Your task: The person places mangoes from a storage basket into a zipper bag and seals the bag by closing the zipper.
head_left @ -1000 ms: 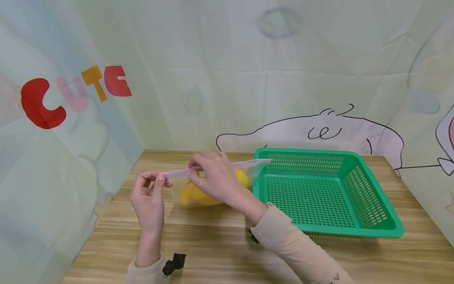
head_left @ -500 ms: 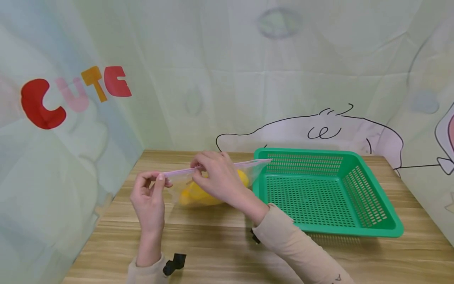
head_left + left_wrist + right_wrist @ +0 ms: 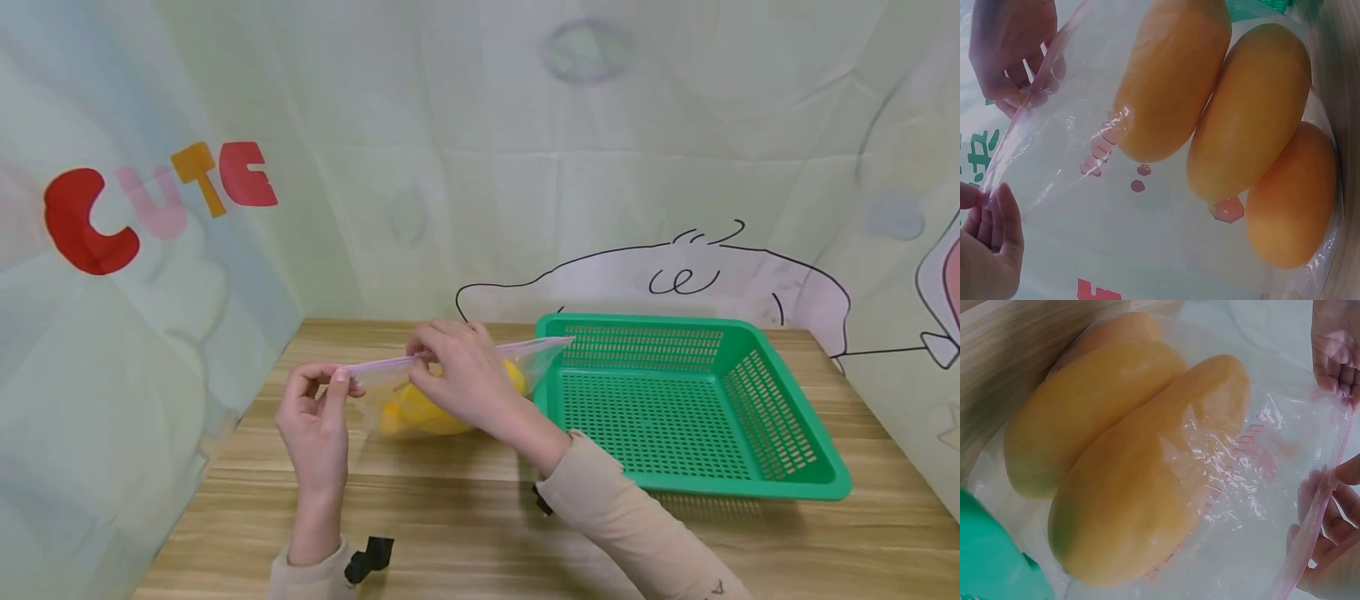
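Note:
A clear zip bag (image 3: 375, 390) with a pink zip strip hangs upright above the wooden table, its lower part by the tabletop. Inside lie three yellow-orange mangoes, best seen in the left wrist view: an upper mango (image 3: 1175, 81), a middle mango (image 3: 1250, 112) and a lower mango (image 3: 1291, 200). My left hand (image 3: 315, 433) pinches the zip strip at its left end between thumb and fingers. Further right along the strip, my right hand (image 3: 468, 375) pinches the zip, with its back partly hiding the mangoes in the head view. The bag's right corner sticks out past it.
A green plastic basket (image 3: 693, 492) with slotted walls stands right of the bag, whose right corner overlaps its left rim in the head view. Printed cloth walls (image 3: 375, 208) enclose the wooden table (image 3: 442, 533). A black piece (image 3: 369, 559) sits at the left cuff.
My right hand has slid slightly to the right along the zip strip. The left hand keeps its pinch at the left end, and the basket has not moved.

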Tool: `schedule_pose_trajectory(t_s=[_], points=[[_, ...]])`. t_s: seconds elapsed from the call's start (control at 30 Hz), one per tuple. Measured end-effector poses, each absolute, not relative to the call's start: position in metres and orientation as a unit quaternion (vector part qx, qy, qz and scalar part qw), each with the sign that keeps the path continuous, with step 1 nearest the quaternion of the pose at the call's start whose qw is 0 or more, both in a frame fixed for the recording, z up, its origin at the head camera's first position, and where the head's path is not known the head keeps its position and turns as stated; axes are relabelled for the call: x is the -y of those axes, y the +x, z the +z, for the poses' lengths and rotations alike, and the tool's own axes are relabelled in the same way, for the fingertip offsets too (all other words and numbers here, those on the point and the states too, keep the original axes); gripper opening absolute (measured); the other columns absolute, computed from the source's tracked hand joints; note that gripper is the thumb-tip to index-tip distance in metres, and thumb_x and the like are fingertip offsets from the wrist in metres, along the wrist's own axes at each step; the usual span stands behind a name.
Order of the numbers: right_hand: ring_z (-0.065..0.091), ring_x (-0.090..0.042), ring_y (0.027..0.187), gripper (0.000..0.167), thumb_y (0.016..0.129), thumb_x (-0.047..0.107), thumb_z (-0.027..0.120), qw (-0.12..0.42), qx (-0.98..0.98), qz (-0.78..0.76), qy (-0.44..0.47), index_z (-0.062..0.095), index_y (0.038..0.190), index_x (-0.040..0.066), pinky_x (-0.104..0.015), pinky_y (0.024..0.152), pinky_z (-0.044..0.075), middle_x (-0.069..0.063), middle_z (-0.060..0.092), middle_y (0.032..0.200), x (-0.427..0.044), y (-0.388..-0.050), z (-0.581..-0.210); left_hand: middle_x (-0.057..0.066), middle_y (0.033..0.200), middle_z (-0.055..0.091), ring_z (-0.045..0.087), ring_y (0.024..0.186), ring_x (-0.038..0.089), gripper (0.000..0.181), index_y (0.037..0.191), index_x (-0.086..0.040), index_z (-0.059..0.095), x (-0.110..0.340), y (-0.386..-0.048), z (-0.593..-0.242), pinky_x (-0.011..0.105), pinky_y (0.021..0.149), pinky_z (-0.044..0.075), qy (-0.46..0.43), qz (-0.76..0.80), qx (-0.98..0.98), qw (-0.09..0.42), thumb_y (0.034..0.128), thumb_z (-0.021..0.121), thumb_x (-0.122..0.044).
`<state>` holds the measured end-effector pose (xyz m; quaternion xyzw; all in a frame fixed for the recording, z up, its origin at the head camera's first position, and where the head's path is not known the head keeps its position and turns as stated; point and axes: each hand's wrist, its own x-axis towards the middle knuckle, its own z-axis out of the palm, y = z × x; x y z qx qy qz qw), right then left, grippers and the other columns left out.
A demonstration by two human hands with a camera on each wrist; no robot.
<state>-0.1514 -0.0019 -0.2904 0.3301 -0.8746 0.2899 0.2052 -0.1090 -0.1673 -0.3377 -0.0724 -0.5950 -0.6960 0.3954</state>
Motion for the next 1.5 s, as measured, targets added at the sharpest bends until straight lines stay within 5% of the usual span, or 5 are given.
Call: schedule_pose_trajectory(t_s=[0.8,1.27,1.5], points=[[0.058,-0.005,0.08,0.009,0.084,0.012,0.06,0.216,0.87,0.296,0.331,0.065,0.085,0.019,-0.027,0.077,0.041,0.01,0.068,0.085,-0.003,-0.154,-0.293,0.002,0.079,0.057,0.058,0.066,0.009,0.01,0.09,0.014,0.056,0.168,-0.107,-0.337,0.014,0.062,0.055,-0.068,-0.682,0.611,0.398,0.0905,0.059,0.004],[0.06,-0.006,0.083,0.008,0.085,0.013,0.06,0.205,0.876,0.295,0.323,0.065,0.087,0.018,-0.031,0.084,0.044,0.009,0.068,0.087,-0.007,-0.154,-0.293,0.005,0.08,0.055,0.059,0.066,0.009,0.006,0.088,0.0,0.061,0.168,-0.107,-0.337,0.014,0.062,0.055,-0.055,-0.672,0.623,0.397,0.091,0.057,0.004],[0.06,-0.006,0.082,0.008,0.085,0.013,0.059,0.198,0.878,0.297,0.318,0.065,0.087,0.018,-0.034,0.087,0.045,0.008,0.068,0.087,-0.009,-0.153,-0.293,0.005,0.081,0.055,0.059,0.067,0.009,0.01,0.09,0.009,0.058,0.168,-0.107,-0.337,0.014,0.063,0.055,-0.056,-0.668,0.626,0.398,0.0919,0.058,0.0]])
